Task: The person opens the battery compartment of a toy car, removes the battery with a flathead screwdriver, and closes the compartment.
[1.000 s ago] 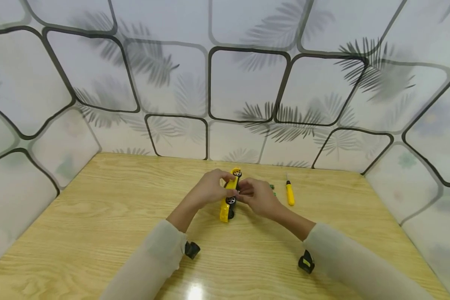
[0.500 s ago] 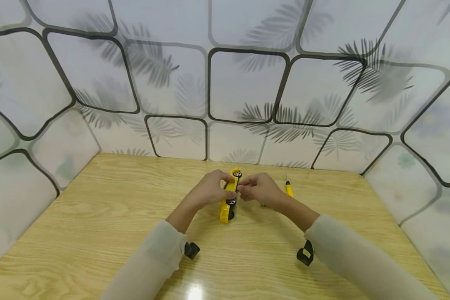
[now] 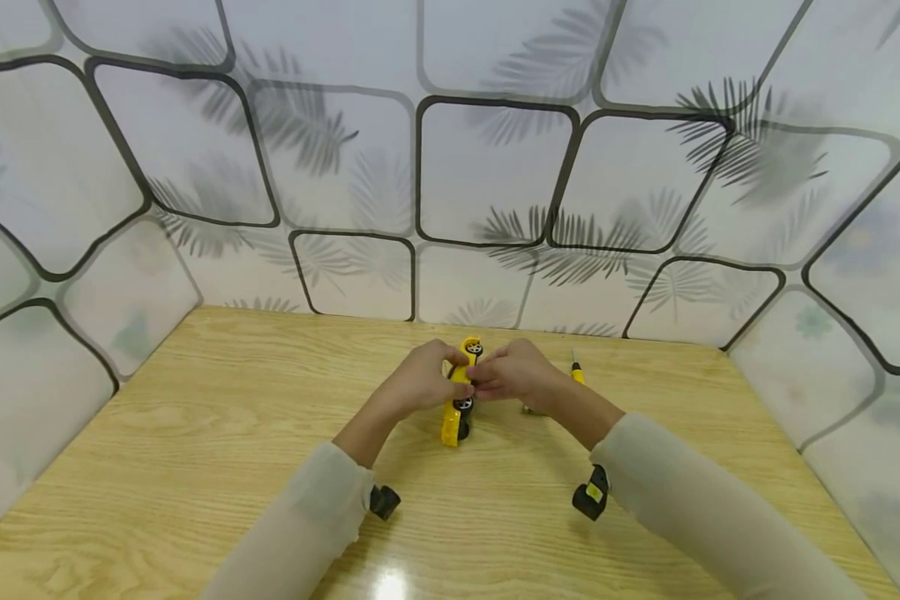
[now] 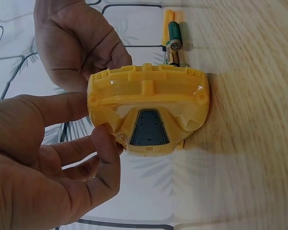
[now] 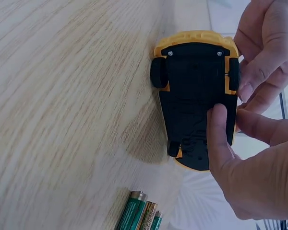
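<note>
A yellow toy car (image 3: pixel 451 427) stands on its side on the wooden table, its black underside (image 5: pixel 192 115) turned to the right. My left hand (image 3: pixel 420 379) grips the car's upper side from the left, thumb and fingertips spread along it. From the right, my right hand (image 3: pixel 521 372) pinches the same upper edge; in the right wrist view its thumb (image 5: pixel 218 127) lies flat on the black underside. The left wrist view faces one end of the car, a yellow shell (image 4: pixel 149 88) with a dark grey panel (image 4: pixel 150 127).
Three batteries, a green one (image 5: pixel 131 211) nearest the car, lie on the table (image 3: pixel 232 433) to its right. Beyond them lies a screwdriver (image 3: pixel 577 375) with a yellow handle, partly behind my right forearm. A patterned backdrop (image 3: pixel 465 283) closes off the table's back.
My right hand draws slightly away from the car's underside, then comes back, its fingers now over the upper edge. Its forearm shifts left. My left hand and the car stay put.
</note>
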The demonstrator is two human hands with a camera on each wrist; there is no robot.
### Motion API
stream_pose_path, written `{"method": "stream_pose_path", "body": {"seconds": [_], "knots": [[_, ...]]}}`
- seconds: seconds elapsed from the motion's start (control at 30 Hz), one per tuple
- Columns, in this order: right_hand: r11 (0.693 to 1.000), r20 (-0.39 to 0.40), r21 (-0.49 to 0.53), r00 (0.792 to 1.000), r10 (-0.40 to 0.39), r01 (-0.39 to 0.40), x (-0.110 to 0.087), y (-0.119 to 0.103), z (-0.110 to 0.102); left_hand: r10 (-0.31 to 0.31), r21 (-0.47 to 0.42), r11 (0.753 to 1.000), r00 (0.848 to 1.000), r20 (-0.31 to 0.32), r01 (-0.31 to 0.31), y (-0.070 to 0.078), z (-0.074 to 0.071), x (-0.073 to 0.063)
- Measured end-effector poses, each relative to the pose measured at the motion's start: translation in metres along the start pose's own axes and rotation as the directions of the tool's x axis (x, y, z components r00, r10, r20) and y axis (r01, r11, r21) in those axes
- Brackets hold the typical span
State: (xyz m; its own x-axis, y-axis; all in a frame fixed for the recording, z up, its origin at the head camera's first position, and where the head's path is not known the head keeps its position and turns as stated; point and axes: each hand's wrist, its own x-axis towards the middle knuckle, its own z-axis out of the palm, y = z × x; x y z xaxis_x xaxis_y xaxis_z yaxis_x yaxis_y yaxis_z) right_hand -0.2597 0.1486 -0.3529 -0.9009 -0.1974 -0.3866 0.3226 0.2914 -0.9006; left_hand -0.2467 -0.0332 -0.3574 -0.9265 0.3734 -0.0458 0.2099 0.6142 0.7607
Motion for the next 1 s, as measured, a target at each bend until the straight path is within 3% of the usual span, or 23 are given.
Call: {"method": "stream_pose_path", "body": {"seconds": [0.33,0.47,0.6,0.7,0.87,1.0], "knots": [[1.000,-0.040,0.016,0.999,0.005,-0.005,0.000,-0.002,0.005,0.026,0.008,1.000,1.000,0.008,-0.026,0.001,-0.003,-0.002],[1.000,-0.039,-0.004,0.999,-0.022,0.022,0.001,0.000,0.006,0.038,-0.105,0.994,0.998,0.050,-0.032,-0.002,-0.012,-0.003],[0.999,-0.057,-0.033,0.998,-0.028,0.026,0.003,0.001,0.008,0.017,-0.258,0.966,0.995,0.099,0.010,-0.008,-0.024,-0.005],[0.999,-0.071,-0.037,0.997,-0.021,0.018,0.003,0.001,0.008,0.004,-0.320,0.947,0.994,0.105,0.030,-0.014,-0.033,-0.004],[0.999,-0.079,-0.043,0.997,-0.019,0.016,0.003,0.002,0.008,-0.036,-0.371,0.927,0.997,0.074,0.061,-0.023,-0.044,-0.004],[0.999,-0.078,-0.043,0.997,-0.017,0.014,0.003,0.001,0.007,-0.075,-0.375,0.921,0.993,0.086,0.102,-0.030,-0.043,-0.001]]}}
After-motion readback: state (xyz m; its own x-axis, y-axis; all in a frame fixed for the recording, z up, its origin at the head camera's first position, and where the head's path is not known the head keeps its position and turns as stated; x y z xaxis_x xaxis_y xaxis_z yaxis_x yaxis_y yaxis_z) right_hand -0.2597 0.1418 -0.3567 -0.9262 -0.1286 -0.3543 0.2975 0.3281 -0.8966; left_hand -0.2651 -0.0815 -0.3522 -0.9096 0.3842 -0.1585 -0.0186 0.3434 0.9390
